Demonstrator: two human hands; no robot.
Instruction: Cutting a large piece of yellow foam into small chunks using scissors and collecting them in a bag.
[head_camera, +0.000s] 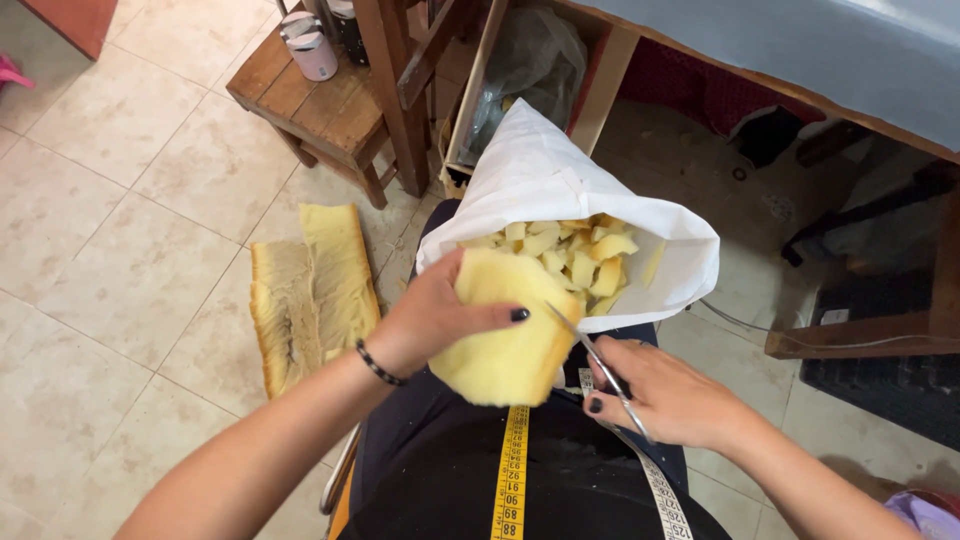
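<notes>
Beige floor tiles (120, 250) spread below me, with foam slabs (310, 290) lying near a wooden stool (320, 110); on my lap sits a white bag (560, 190), its mouth full of cut foam cubes (575, 260); my left hand (435, 320) clamps a yellow foam piece (505, 340) over the bag's near rim; my right hand (665, 390) is closed round the scissors (600, 365), blades seemingly parted at the foam's right edge; I judge I am mid-cut, and next the blades must close through so the offcut falls inside.
</notes>
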